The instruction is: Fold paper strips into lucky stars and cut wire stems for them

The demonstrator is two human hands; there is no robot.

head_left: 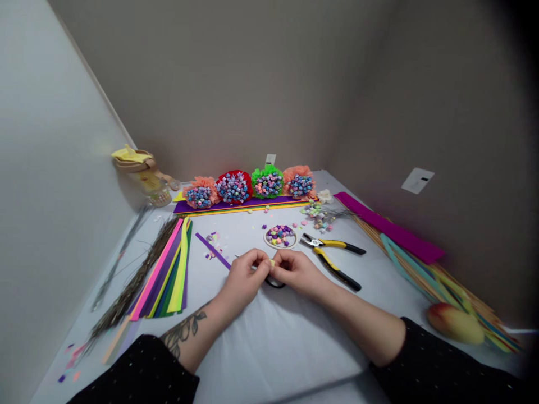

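My left hand point(246, 275) and my right hand point(297, 270) meet over the white table, fingers pinched together on a small yellow paper piece point(272, 262) held between them. Black scissors point(274, 282) lie partly hidden under my hands. Just beyond sits a small round dish point(281, 235) of tiny coloured paper stars. A purple paper strip point(213, 250) lies to the left of my left hand. Yellow-handled pliers point(334, 255) rest to the right of my right hand.
Several paper-star bouquets point(250, 187) line the back wall on purple paper. Coloured paper strips point(166, 275) and thin wires point(126, 292) lie at the left. A magenta sheet point(389, 227), wooden sticks point(455, 289) and a mango-like fruit point(455, 324) are at the right. A jar point(145, 174) stands at back left.
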